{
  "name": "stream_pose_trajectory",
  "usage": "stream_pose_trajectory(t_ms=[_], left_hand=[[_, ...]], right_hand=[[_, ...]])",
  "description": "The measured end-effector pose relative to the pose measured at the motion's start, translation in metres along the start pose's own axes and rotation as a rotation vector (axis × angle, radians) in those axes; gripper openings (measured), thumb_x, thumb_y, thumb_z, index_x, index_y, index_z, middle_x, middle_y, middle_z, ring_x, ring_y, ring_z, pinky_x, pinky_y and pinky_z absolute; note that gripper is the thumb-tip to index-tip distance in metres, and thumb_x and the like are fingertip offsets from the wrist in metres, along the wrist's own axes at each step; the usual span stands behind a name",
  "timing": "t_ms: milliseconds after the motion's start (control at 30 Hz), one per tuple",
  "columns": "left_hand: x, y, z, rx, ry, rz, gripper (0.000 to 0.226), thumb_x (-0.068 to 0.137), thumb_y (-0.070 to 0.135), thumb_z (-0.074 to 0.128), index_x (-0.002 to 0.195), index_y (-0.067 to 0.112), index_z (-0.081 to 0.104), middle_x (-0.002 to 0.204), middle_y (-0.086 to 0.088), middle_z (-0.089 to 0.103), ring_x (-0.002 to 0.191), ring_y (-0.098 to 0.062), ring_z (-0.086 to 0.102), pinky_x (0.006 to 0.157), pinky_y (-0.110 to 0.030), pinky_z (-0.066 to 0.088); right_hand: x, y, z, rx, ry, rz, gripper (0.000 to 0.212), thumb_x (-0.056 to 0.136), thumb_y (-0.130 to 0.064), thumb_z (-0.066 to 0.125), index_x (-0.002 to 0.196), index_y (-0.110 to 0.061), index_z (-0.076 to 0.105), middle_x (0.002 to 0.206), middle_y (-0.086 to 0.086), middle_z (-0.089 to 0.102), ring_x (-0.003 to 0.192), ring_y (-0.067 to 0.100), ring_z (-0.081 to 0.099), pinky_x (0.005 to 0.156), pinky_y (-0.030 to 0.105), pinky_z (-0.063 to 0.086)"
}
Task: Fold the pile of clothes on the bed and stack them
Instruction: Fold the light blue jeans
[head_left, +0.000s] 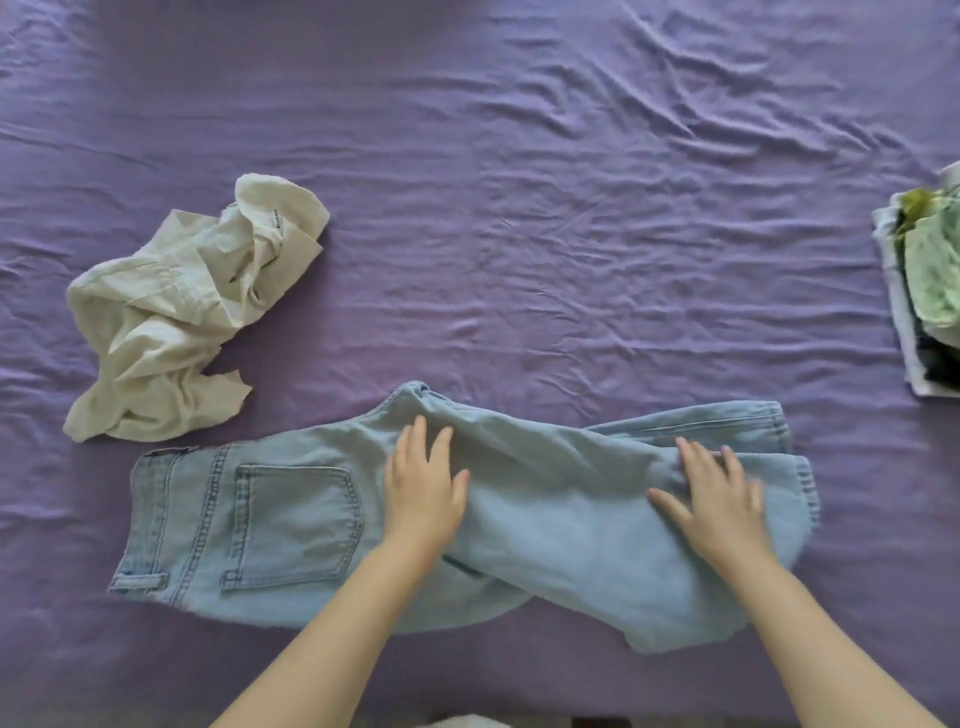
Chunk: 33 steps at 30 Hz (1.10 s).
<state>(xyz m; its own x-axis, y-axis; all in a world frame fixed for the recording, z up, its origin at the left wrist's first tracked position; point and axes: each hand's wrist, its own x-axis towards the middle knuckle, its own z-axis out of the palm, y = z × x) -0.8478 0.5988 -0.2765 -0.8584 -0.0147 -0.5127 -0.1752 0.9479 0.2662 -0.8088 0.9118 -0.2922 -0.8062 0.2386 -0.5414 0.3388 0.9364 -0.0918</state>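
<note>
While both flat, released hands, left hand (425, 493) and right hand (714, 496), press the half-folded jeans (545, 514), a crumpled white garment (171, 312) waits; the stack (922, 291), seemingly folded, sits at the bed's (519, 156) right edge.

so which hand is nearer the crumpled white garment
Left. The left hand lies flat on the middle of the jeans, to the right of the white garment. The right hand rests near the leg hems, much farther right.

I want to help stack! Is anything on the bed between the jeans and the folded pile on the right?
Nothing visible: only bare purple bedsheet lies between the light blue denim jeans and the stack of folded clothes.
</note>
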Motion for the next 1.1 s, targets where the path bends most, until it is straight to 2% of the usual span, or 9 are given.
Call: stream_pose_trajectory(t_ms=[67, 200, 467, 533, 600, 700, 900, 1000, 1100], left_hand=[[-0.018, 0.037, 0.008, -0.017, 0.049, 0.088, 0.057, 0.096, 0.033, 0.047, 0.148, 0.022, 0.027, 0.159, -0.006, 0.006, 0.146, -0.023, 0.003, 0.117, -0.038, 0.012], [-0.038, 0.108, 0.026, -0.136, 0.009, 0.284, 0.054, 0.095, 0.025, 0.049, 0.146, 0.023, 0.033, 0.158, -0.002, 0.014, 0.146, -0.018, 0.005, 0.117, -0.035, 0.017], [-0.007, 0.175, 0.023, 0.119, -0.184, 0.499, 0.071, 0.092, 0.05, 0.05, 0.15, 0.031, 0.015, 0.159, 0.006, 0.014, 0.147, -0.022, -0.004, 0.116, -0.053, -0.006], [0.002, 0.176, 0.014, 0.152, -0.293, 0.522, 0.066, 0.089, 0.054, 0.052, 0.147, 0.032, 0.027, 0.152, 0.006, 0.033, 0.147, -0.02, 0.006, 0.114, -0.055, -0.008], [0.005, 0.171, 0.004, 0.087, -0.33, 0.541, 0.026, 0.09, 0.047, 0.055, 0.108, 0.03, 0.061, 0.112, 0.004, 0.063, 0.127, -0.017, 0.043, 0.116, -0.051, 0.003], [0.001, 0.159, -0.01, -0.278, -0.369, 0.49, 0.044, 0.089, 0.035, 0.063, 0.058, 0.021, 0.035, 0.057, 0.007, 0.036, 0.055, -0.009, 0.036, 0.071, -0.029, 0.04], [-0.027, 0.098, -0.073, -0.777, -0.19, 0.366, 0.036, 0.081, 0.044, 0.066, 0.058, 0.022, 0.05, 0.054, 0.016, 0.033, 0.051, -0.004, 0.03, 0.047, -0.016, 0.027], [-0.034, 0.054, -0.105, -0.958, -0.031, 0.242, 0.036, 0.073, 0.045, 0.072, 0.067, 0.012, 0.059, 0.062, 0.005, 0.046, 0.06, -0.008, 0.041, 0.054, -0.016, 0.034], [-0.033, 0.008, -0.121, -0.946, 0.091, 0.091, 0.03, 0.072, 0.037, 0.078, 0.065, 0.015, 0.059, 0.059, 0.013, 0.05, 0.057, -0.003, 0.044, 0.052, -0.012, 0.036]], right_hand=[[0.001, 0.014, -0.004, -0.046, -0.029, 0.036, 0.076, 0.087, -0.061, 0.047, 0.149, -0.03, 0.015, 0.151, -0.004, 0.03, 0.143, 0.021, 0.012, 0.112, 0.053, 0.007], [0.005, 0.024, -0.017, -0.082, -0.016, -0.008, 0.033, 0.089, -0.052, 0.05, 0.118, -0.038, 0.057, 0.122, -0.003, 0.055, 0.123, 0.024, 0.035, 0.111, 0.05, 0.017], [-0.023, 0.036, -0.051, 0.597, 0.251, -0.27, 0.007, 0.077, -0.015, 0.076, 0.082, -0.018, 0.075, 0.095, 0.002, 0.059, 0.111, 0.028, 0.045, 0.097, 0.018, 0.024], [-0.035, 0.033, -0.056, 0.71, 0.249, -0.313, 0.011, 0.076, -0.011, 0.076, 0.081, -0.02, 0.073, 0.095, -0.001, 0.059, 0.114, 0.025, 0.044, 0.098, 0.008, 0.021], [-0.04, 0.028, -0.057, 0.788, 0.231, -0.302, 0.017, 0.076, -0.009, 0.075, 0.08, -0.025, 0.07, 0.098, -0.002, 0.06, 0.118, 0.023, 0.043, 0.102, 0.013, 0.022], [-0.046, 0.019, -0.057, 0.87, 0.169, -0.215, 0.025, 0.08, -0.019, 0.072, 0.098, -0.034, 0.063, 0.121, -0.008, 0.055, 0.133, 0.016, 0.032, 0.11, 0.025, 0.019], [-0.077, -0.025, -0.055, 0.673, -0.017, -0.323, 0.092, 0.066, -0.063, 0.071, 0.139, -0.056, 0.015, 0.14, -0.029, 0.024, 0.134, -0.006, 0.015, 0.112, 0.023, 0.013], [-0.093, -0.077, -0.049, 0.729, 0.098, -0.429, 0.067, 0.075, -0.043, 0.065, 0.135, -0.051, 0.037, 0.12, -0.028, 0.056, 0.11, -0.008, 0.048, 0.092, 0.004, 0.03], [-0.099, -0.134, -0.041, 0.782, 0.275, -0.472, 0.041, 0.086, -0.018, 0.063, 0.122, -0.037, 0.061, 0.095, -0.02, 0.071, 0.083, 0.0, 0.064, 0.071, 0.015, 0.047]])
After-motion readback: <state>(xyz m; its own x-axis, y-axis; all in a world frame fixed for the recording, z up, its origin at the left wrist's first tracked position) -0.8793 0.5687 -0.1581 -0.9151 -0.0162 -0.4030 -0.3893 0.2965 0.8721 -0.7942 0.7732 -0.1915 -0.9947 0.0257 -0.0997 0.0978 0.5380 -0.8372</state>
